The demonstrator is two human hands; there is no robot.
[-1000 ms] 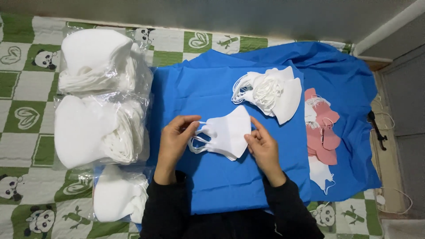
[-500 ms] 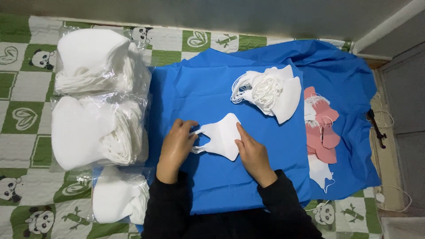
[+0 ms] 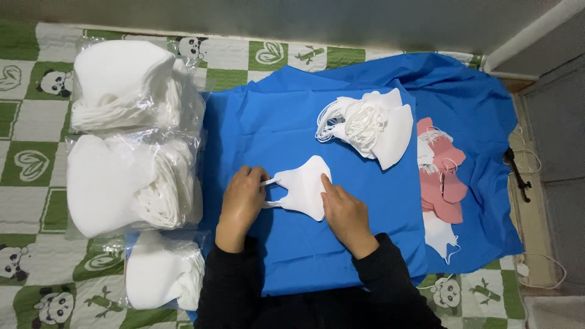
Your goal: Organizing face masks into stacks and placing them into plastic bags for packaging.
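Observation:
A folded white face mask (image 3: 303,186) lies flat on the blue cloth (image 3: 286,128) in front of me. My left hand (image 3: 242,201) pinches the mask's ear loops at its left end. My right hand (image 3: 342,212) presses its fingers down on the mask's right edge. Both sleeves are black. A loose pile of white masks (image 3: 372,125) with tangled loops lies further back on the cloth, to the right.
Three clear plastic bags of white masks (image 3: 131,91) are stacked at the left on a green and white panda-print mat (image 3: 24,122). Pink masks (image 3: 442,173) and a white mask (image 3: 440,234) lie at the right on the cloth. A dark tool (image 3: 517,173) sits by the cloth's right edge.
The mask was lifted slightly between both hands; it now lies flat on the cloth. My right hand moved onto the mask's right edge and my left hand shifted to the ear loops.

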